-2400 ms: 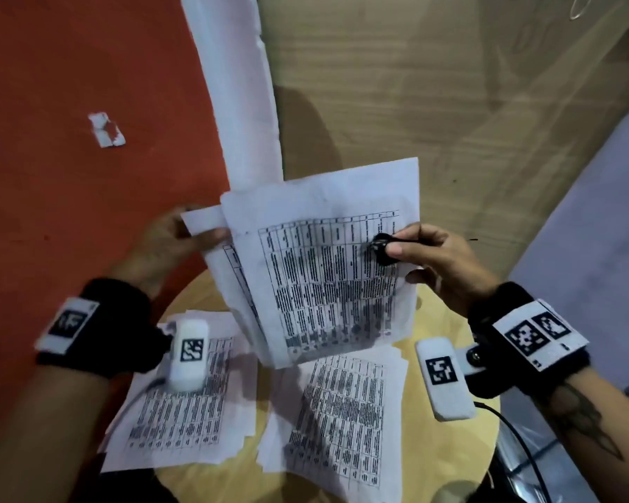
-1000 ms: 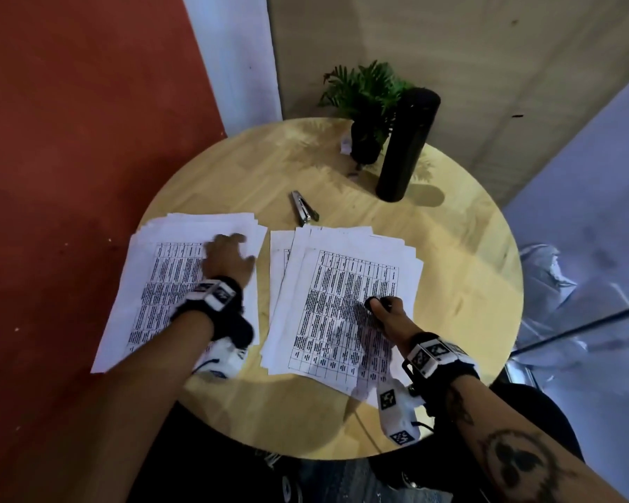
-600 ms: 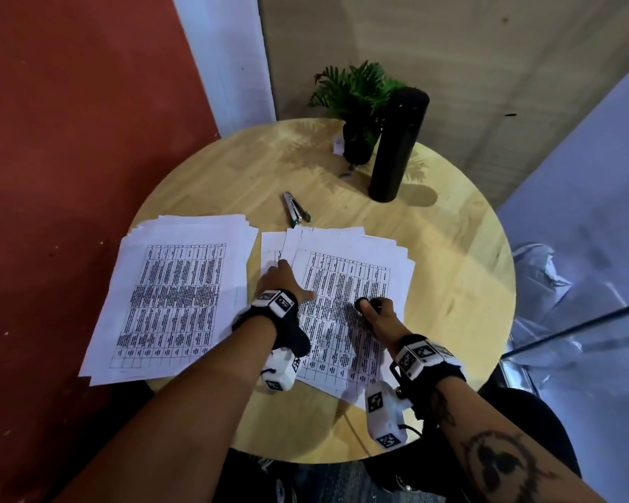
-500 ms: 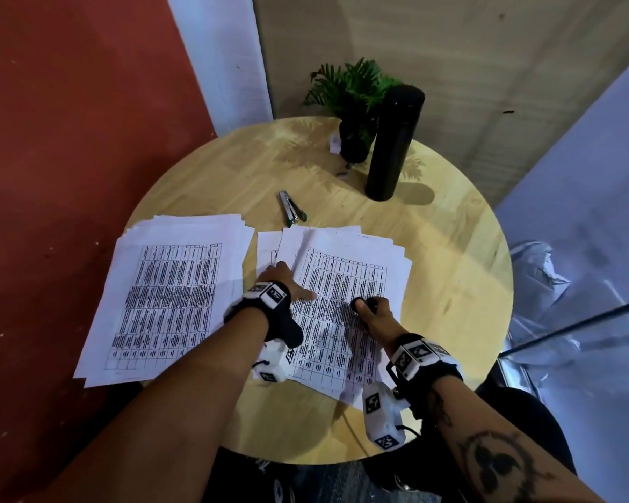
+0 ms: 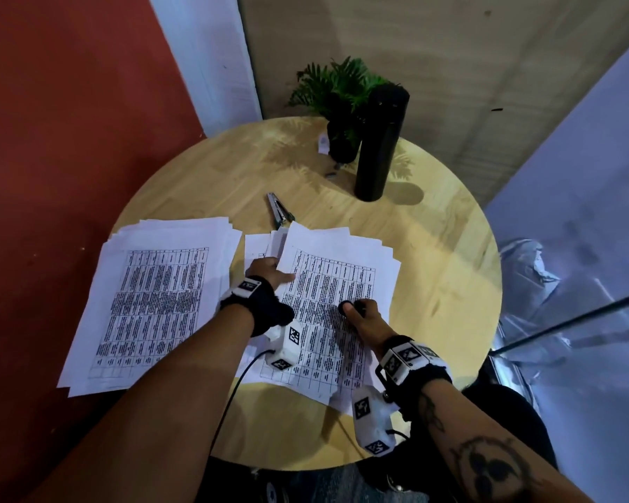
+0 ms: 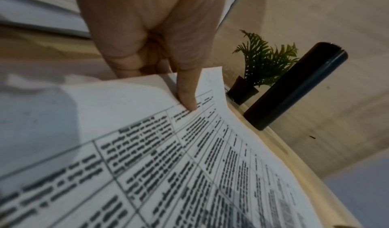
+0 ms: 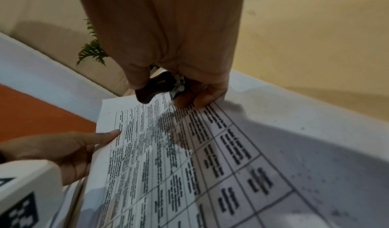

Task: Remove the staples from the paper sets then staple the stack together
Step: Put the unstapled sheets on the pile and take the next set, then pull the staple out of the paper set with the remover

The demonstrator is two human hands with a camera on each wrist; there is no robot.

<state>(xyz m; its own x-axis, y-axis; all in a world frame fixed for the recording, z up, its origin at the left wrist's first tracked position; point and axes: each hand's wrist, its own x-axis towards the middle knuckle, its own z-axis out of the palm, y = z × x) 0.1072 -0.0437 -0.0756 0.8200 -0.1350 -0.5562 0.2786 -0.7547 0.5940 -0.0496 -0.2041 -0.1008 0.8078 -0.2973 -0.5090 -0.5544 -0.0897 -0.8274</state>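
Observation:
Two piles of printed table sheets lie on the round wooden table (image 5: 436, 285): a left pile (image 5: 153, 303) and a right pile (image 5: 342, 274). My left hand (image 5: 269, 272) pinches the left edge of the right pile's top sheets (image 6: 168, 165), thumb (image 6: 187, 97) on top and fingers underneath, so that edge is slightly raised. My right hand (image 5: 362, 317) rests on the middle of the same pile and grips a small black staple remover (image 7: 154, 87). A metal stapler (image 5: 279, 212) lies just beyond the right pile, untouched.
A tall black bottle (image 5: 380, 147) and a small potted plant (image 5: 338, 92) stand at the table's far side. Bare wood shows to the right of the piles and at the near edge. Red floor lies to the left.
The paper set held up in the air was laid on the right pile. My left hand moved from the left pile to the right pile's left edge and took hold of it. My right hand stayed put.

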